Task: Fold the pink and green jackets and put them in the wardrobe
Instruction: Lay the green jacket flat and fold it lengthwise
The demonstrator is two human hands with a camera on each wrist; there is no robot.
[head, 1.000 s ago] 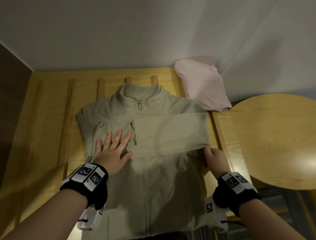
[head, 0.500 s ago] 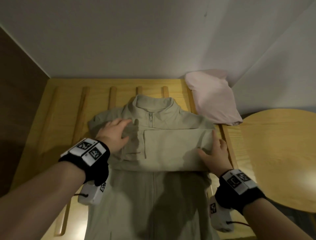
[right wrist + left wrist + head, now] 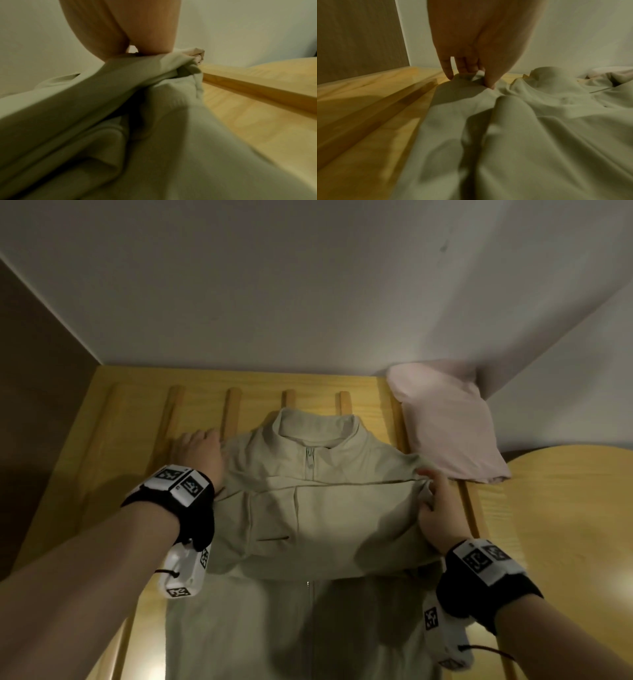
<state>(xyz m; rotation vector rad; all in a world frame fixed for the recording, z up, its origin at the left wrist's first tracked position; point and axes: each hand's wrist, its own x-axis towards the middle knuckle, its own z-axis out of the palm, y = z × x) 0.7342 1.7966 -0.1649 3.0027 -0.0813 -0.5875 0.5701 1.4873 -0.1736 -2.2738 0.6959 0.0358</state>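
Pale-green jacket (image 3: 308, 508) lies zipped on the slatted wooden platform (image 3: 137, 412), left hand (image 3: 202, 451) and right hand (image 3: 438, 508) pinching its shoulders beside the folded pink jacket (image 3: 448, 433); next, probably, shoulders fold toward hem.

A slatted pale-wood platform (image 3: 144, 419) is extending beneath and ahead of both hands, meeting a plain white wall (image 3: 274, 285) beyond the fingertips. A dark brown panel (image 3: 37, 378) is standing left of the left hand; a rounded wooden tabletop (image 3: 575, 542) is lying right of the right hand, catching warm light.
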